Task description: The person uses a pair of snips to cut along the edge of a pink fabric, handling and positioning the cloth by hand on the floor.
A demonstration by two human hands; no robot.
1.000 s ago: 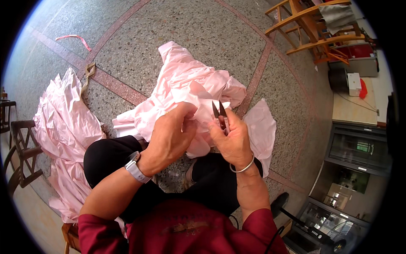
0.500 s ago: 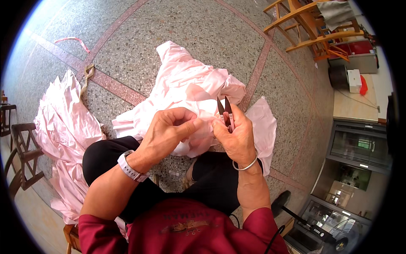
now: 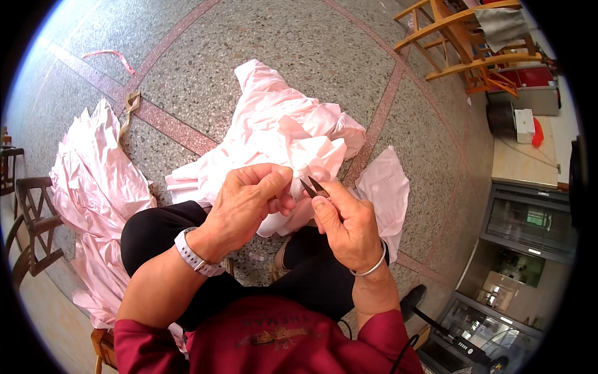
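Note:
My left hand (image 3: 243, 202) is closed in a pinch, with its thumb and forefinger at the pale pink cloth (image 3: 268, 103). The cloth lies bunched on the floor and rises in loose folds to my lap. My right hand (image 3: 350, 227) is wrapped round small thread snips (image 3: 314, 187). Their two dark blades are slightly parted and point up and left, close to my left fingertips. Whether the blades touch the cloth I cannot tell. My fingers hide most of the snips' handle.
More pink cloth (image 3: 103, 174) is heaped at my left, and a separate piece (image 3: 386, 190) lies at my right. A beige strap (image 3: 128, 112) and a pink strip (image 3: 112, 55) are on the speckled floor. Wooden chairs (image 3: 464, 43) stand far right, with a glass-fronted cabinet (image 3: 529, 215) nearer.
My right hand has turned the snips from pointing up to pointing left, toward my left fingertips. The raised cloth has dropped away from between my hands. My left hand keeps its pinch.

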